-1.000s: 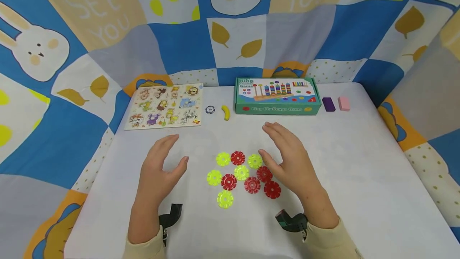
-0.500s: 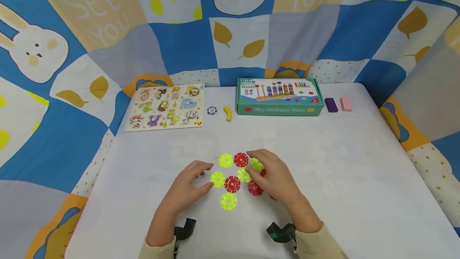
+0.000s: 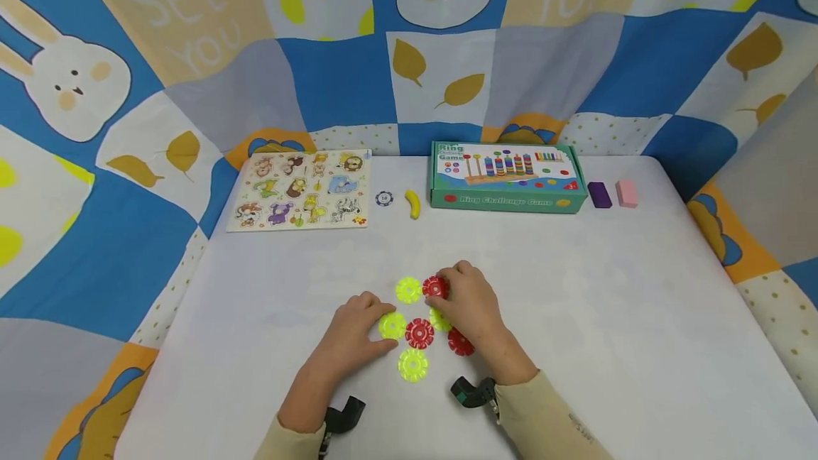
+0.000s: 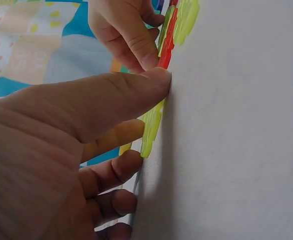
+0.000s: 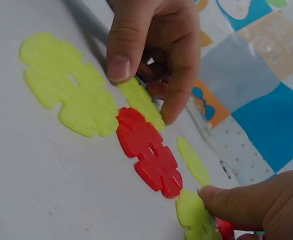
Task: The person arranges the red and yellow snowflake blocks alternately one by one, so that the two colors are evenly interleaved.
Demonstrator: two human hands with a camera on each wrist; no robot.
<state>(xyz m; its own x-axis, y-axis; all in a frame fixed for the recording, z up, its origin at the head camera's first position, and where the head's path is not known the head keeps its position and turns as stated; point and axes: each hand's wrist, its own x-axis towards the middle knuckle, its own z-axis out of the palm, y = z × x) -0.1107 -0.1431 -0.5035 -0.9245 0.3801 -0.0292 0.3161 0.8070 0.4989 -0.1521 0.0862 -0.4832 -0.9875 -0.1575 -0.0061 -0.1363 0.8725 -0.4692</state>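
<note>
Notched plastic building discs, yellow-green and red, lie flat in a cluster on the white table. My left hand (image 3: 354, 329) has thumb and forefinger at opposite edges of the leftmost yellow-green disc (image 3: 392, 326), pinching it; its other fingers are curled beside it in the left wrist view. Around the upper red disc (image 3: 434, 287) my right hand (image 3: 471, 304) holds thumb and forefinger, and its palm covers discs at the right of the cluster. Between the hands sits another red disc (image 3: 419, 333). A yellow-green disc (image 5: 66, 82) lies nearest in the right wrist view.
Along the back stand an animal puzzle board (image 3: 299, 192), a numbered chip (image 3: 384, 199), a toy banana (image 3: 412, 204) and a green Ring Challenge Game box (image 3: 508, 179). Farther right are a purple block (image 3: 599, 194) and a pink block (image 3: 627, 194). Patterned cloth hangs behind the table (image 3: 639, 318).
Both hands have come down and inward from apart above the table to the discs. Their fingers have closed in on a yellow-green disc at left and a red disc at right.
</note>
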